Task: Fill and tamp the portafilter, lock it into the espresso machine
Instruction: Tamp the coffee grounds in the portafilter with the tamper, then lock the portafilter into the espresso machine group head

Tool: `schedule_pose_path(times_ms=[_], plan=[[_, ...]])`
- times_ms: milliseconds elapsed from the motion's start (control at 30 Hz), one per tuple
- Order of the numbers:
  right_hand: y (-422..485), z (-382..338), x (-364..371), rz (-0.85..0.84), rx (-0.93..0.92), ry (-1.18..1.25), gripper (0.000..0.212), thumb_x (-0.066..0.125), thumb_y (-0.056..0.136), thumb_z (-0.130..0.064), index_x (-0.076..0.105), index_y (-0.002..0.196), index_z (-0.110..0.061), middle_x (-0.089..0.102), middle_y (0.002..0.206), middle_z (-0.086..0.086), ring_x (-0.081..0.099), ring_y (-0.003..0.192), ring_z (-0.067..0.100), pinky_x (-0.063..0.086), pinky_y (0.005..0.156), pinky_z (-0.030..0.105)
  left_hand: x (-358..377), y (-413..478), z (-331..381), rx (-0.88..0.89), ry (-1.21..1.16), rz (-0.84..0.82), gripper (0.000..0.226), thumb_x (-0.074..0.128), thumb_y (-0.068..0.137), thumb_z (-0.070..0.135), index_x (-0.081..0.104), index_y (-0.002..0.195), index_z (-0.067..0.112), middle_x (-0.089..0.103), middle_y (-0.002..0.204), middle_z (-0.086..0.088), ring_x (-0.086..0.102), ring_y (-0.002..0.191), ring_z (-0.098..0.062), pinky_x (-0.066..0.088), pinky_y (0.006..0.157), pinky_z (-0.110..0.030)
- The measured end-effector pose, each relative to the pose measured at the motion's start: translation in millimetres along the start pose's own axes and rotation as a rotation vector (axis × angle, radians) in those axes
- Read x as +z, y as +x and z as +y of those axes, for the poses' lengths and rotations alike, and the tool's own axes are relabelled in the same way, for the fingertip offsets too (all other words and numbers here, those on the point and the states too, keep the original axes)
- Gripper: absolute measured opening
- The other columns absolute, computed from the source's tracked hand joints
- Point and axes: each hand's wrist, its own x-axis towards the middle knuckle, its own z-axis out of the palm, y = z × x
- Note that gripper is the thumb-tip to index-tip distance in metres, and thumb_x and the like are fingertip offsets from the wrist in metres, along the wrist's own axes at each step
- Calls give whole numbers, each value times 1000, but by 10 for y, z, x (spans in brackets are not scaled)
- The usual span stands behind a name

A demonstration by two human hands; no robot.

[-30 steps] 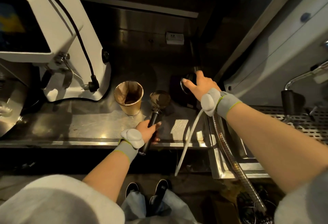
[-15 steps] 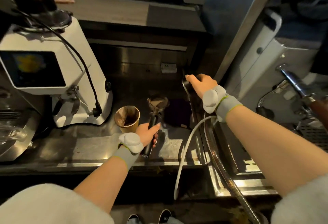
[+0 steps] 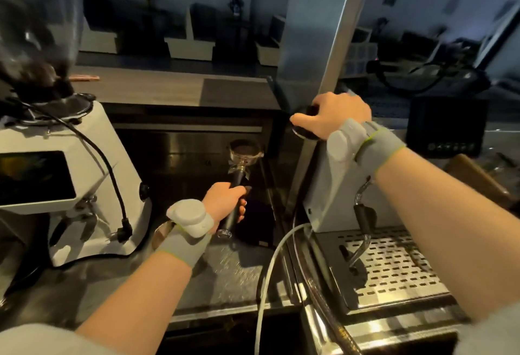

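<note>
The portafilter [image 3: 244, 149], a steel basket on a black handle, is loaded with dark grounds and sits between the white coffee grinder [image 3: 92, 186] and the pale grey espresso machine [image 3: 326, 186], basket pointing away from me. My left hand [image 3: 225, 202] is wrapped round its handle, fingers curled underneath, with the handle's end over a dark mat [image 3: 256, 225] on the brushed steel counter [image 3: 230, 276]. I cannot tell whether the basket rests on anything. My right hand [image 3: 334, 115] is curled over a dark round tamper [image 3: 305, 132], thumb along its left rim, up and to the right of the basket and apart from it. Below my right forearm lie the machine's perforated drip tray [image 3: 394, 264] and curved steam wand [image 3: 361, 214].
</note>
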Motion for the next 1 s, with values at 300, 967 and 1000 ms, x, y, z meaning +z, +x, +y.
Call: schedule_pose_path(times_ms=[300,967,1000], plan=[[299,773,-589,-153,111,30,59,56,75,-65,67,108,-17,67,100,9,56,84,28,44,74,30,172,35,87,-33,18,-134,15,57,90,21,50,79,13,48,53,2,46,36,-6,40,36,-18],[783,1127,-331,-521,63,-191,71,56,81,-59,52,133,-12,58,129,8,53,117,27,39,100,33,161,273,7,-115,-69,-84,21,57,90,23,48,74,13,47,51,3,46,34,-5,40,35,-16],[751,1089,-383,-514,90,-260,75,54,79,-64,52,134,-13,57,132,8,52,120,29,37,104,36,153,274,9,-116,-69,-84,21,57,90,23,48,74,13,47,51,3,46,34,-5,40,35,-16]])
